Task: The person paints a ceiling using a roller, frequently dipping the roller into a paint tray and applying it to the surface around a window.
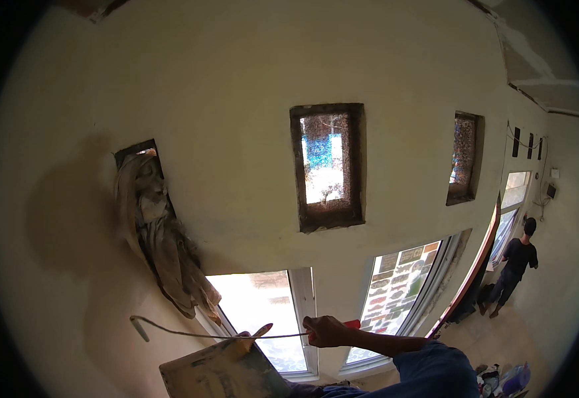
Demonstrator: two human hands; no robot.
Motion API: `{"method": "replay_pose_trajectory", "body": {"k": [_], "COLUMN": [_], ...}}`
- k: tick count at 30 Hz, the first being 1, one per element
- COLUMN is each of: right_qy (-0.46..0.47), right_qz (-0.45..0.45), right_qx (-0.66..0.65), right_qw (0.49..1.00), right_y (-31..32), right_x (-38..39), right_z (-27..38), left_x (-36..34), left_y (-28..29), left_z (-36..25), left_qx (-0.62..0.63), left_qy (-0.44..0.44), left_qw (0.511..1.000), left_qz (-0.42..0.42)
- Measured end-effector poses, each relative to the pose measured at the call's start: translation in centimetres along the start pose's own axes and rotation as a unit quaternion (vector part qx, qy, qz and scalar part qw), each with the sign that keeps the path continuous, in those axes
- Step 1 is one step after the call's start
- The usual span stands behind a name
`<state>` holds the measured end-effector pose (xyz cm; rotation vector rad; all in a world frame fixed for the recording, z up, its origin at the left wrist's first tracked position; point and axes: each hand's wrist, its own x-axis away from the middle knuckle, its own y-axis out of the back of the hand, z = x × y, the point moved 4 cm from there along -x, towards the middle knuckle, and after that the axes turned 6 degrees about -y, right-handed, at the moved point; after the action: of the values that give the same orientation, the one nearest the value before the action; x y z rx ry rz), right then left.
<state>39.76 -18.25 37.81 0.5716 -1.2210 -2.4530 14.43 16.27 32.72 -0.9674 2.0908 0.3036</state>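
Note:
My right hand (326, 331) is closed round a small paint roller, its red handle (352, 324) sticking out behind the fist. The roller's long, thin wire (196, 334) runs left and bends down to a narrow grey end (141, 329) in front of the wall. Below the wire is a paint-stained rectangular container (219, 373), tilted. At its upper edge a bit of my left hand (243, 335) seems to show, most of it hidden by the container. A small yellow-and-red handle-like piece (263, 330) sticks up beside it, its kind unclear.
A crumpled cloth (160, 232) hangs from a small wall opening at left. Two dark-framed openings (329, 166) (464, 158) pierce the cream wall. Bright windows (399, 285) lie lower down. A person in dark clothes (516, 262) stands at far right; assorted items (502, 379) lie on the floor.

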Motion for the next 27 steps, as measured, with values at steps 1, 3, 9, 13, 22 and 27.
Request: {"method": "replay_pose_trajectory", "body": {"k": [1, 3, 9, 13, 22, 27], "right_qy": [0.011, 0.034, 0.046, 0.049, -0.033, -0.166], "right_qz": [-0.004, -0.012, -0.072, -0.025, 0.110, 0.211], "right_qx": [0.023, 0.068, 0.104, 0.064, 0.004, -0.105], "right_qw": [1.000, 0.997, 0.991, 0.996, 0.993, 0.957], "right_y": [0.5, 1.2, 3.4, 3.2, 2.2, -1.1], "right_x": [-0.1, -0.4, -0.7, -0.7, 2.2, 4.6], "right_z": [0.4, 1.1, 1.3, 0.5, -3.5, -4.7], "left_x": [-0.2, 0.3, 1.1, 1.8, 3.4, 2.6], "left_y": [0.4, -0.2, 0.0, 0.9, 3.6, 2.5], "left_z": [1.0, 2.6, 3.6, 4.9, 11.5, 9.0], "left_qx": [0.168, 0.467, 0.264, 0.199, 0.137, 0.254], "left_qy": [0.152, 0.419, 0.286, 0.242, 0.214, 0.448], "left_qw": [0.971, 0.750, 0.914, 0.944, 0.965, 0.821], "left_qz": [-0.076, -0.209, -0.119, -0.102, -0.066, -0.245]}}
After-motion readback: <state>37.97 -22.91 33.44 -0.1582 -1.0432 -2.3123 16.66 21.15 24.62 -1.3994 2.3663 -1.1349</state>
